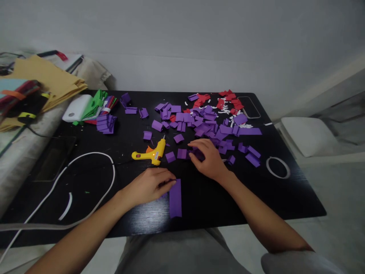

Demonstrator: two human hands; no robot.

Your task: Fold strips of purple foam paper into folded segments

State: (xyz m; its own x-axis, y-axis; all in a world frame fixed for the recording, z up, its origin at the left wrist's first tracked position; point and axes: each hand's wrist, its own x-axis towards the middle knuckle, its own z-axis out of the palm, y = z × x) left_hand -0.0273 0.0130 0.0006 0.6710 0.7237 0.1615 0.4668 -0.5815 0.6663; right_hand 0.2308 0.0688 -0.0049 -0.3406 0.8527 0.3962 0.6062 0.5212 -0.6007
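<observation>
My left hand (154, 184) is near the table's front edge, with thumb and fingers closed on the top end of a purple paper strip (175, 201). The strip lies lengthwise toward me, and some purple paper shows beneath the hand. Farther right, my right hand (207, 158) is over the edge of a heap of folded purple paper pieces (209, 125). Its thumb and index finger are apart, with purple paper behind them. A folded purple piece (181, 153) lies just beyond those fingertips. Beyond my left hand lies a yellow hot glue gun (151, 153), nozzle pointing away.
Red paper pieces (221, 103) and white scraps lie at the back right. A tape ring (278, 167) sits at right. On the left are a white cable (112, 179), a purple stack (106, 124), green paper strips (94, 104) and brown envelopes (45, 78). A stool (309, 135) stands beyond the table.
</observation>
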